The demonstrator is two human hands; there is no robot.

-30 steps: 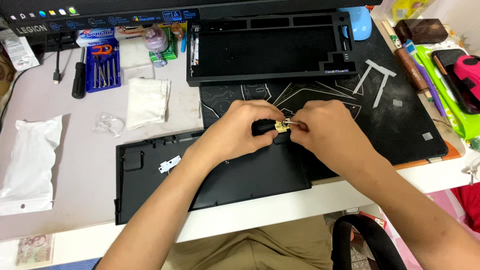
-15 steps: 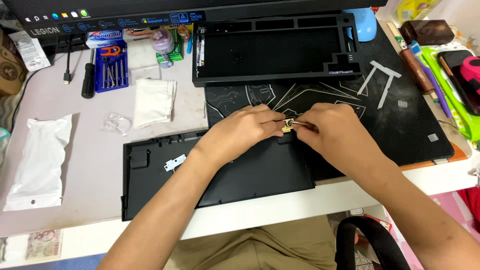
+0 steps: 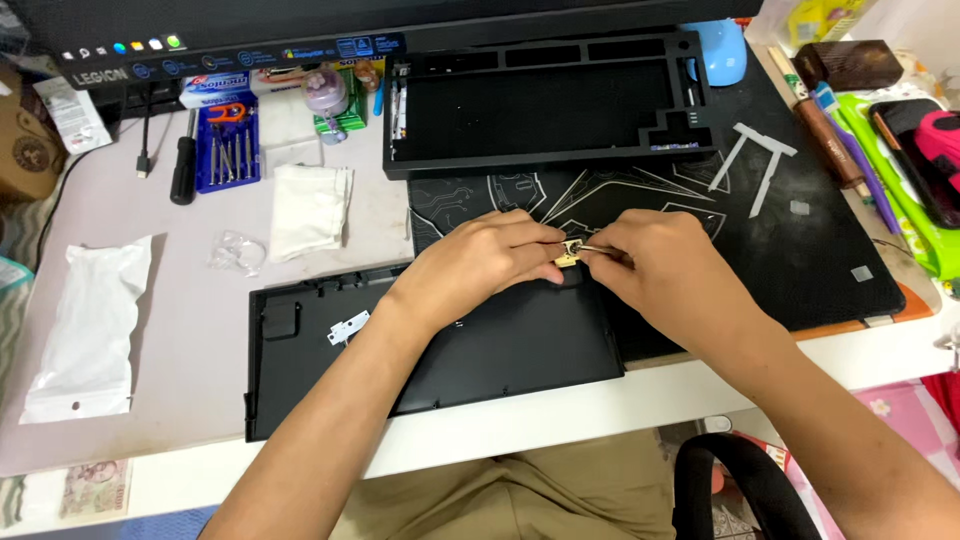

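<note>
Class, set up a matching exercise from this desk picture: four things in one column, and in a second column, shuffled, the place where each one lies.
Things
1. black screwdriver
2. white plastic bag
3. light blue mouse
4. small brass-coloured part

Places
A. at the back right of the black desk mat
B. between the fingertips of the left hand and right hand
C. near the left edge of the desk
D. just left of the blue tool set

Pairs: 1-D, 2-C, 3-A, 4-B

From my remote post I count two hands, left (image 3: 480,262) and right (image 3: 655,268), two black keyboard shells (a flat plate (image 3: 420,345) near the desk's front edge, a deep tray (image 3: 545,105) at the back), one black-handled screwdriver (image 3: 184,160), one white pouch (image 3: 88,325).
</note>
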